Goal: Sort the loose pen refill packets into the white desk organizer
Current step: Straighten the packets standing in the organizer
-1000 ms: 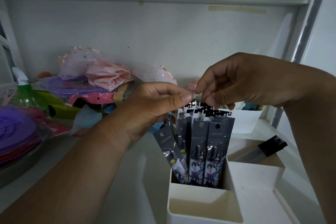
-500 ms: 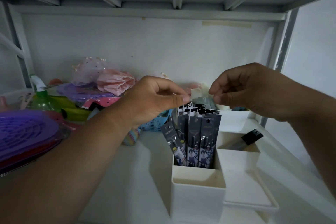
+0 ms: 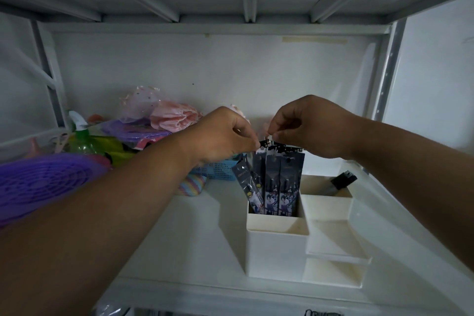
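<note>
Several dark pen refill packets (image 3: 278, 183) stand upright in the rear-left compartment of the white desk organizer (image 3: 277, 249) on a white shelf. One packet (image 3: 245, 182) leans out to the left. My left hand (image 3: 223, 136) pinches the packets' top tabs from the left. My right hand (image 3: 310, 126) pinches the same tops from the right. The fingertips of both hands nearly meet above the packets.
A black object (image 3: 343, 179) lies in the organizer's rear-right compartment. A blue mesh basket (image 3: 218, 168), a striped pouch (image 3: 192, 186), a green spray bottle (image 3: 82, 136), a purple lid (image 3: 38, 185) and pink fabric (image 3: 171, 115) crowd the shelf's left side. A shelf ceiling hangs overhead.
The view has pulled back and tilted up, so the organizer looks smaller. Both hands have closed in together over the packet tops, the right hand dropping down onto them.
</note>
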